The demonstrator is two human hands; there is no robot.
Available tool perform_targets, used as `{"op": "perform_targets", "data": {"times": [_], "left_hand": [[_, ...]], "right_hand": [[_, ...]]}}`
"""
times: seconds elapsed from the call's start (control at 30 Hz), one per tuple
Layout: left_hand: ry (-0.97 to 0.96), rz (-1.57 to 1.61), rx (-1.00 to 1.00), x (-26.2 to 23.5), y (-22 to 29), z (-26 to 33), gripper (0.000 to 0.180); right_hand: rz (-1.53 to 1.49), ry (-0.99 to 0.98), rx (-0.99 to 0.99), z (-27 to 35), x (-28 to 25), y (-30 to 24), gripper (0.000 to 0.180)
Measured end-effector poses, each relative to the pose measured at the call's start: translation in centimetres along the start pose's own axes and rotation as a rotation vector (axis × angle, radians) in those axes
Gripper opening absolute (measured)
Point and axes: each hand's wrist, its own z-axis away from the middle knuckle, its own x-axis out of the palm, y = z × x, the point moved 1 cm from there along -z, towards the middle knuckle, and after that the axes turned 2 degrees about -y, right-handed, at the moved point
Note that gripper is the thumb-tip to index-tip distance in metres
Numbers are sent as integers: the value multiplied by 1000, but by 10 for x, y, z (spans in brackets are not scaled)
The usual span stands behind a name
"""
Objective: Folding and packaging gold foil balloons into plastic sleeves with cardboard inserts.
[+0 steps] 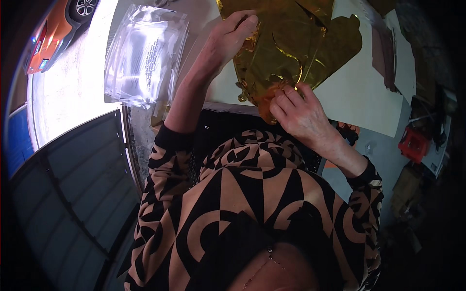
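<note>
A flat, uninflated gold foil balloon (330,48) with rounded lobes and creases lies over the table, its near end hanging toward my body. On its left edge is my left hand (230,41), closed with bent fingers gripping the foil. My right hand (301,114) pinches the balloon's near part between thumb and fingers, where the foil is bunched and catches the light. The fingertips of both hands are partly hidden against the shiny surface.
A stack of clear plastic bags (143,60) lies on the table's left. Pale sheets (374,109) cover the right side. Beyond stands a red plastic container (413,144). A grey metal panel (73,194) is at the left, with an orange car (53,36) outside.
</note>
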Motion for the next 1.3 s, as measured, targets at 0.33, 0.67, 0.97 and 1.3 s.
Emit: {"op": "perform_targets", "data": {"times": [0.33, 0.67, 0.97, 1.3], "left_hand": [[55, -108, 147, -1, 0, 4, 34], [32, -658, 552, 7, -4, 19, 23], [-36, -767, 597, 10, -17, 21, 36], [-126, -872, 496, -17, -14, 80, 26]], "right_hand": [[-27, -117, 27, -4, -9, 4, 35], [-162, -137, 85, 2, -12, 9, 52], [-187, -77, 106, 10, 0, 13, 53], [-231, 104, 309, 35, 17, 29, 48]]}}
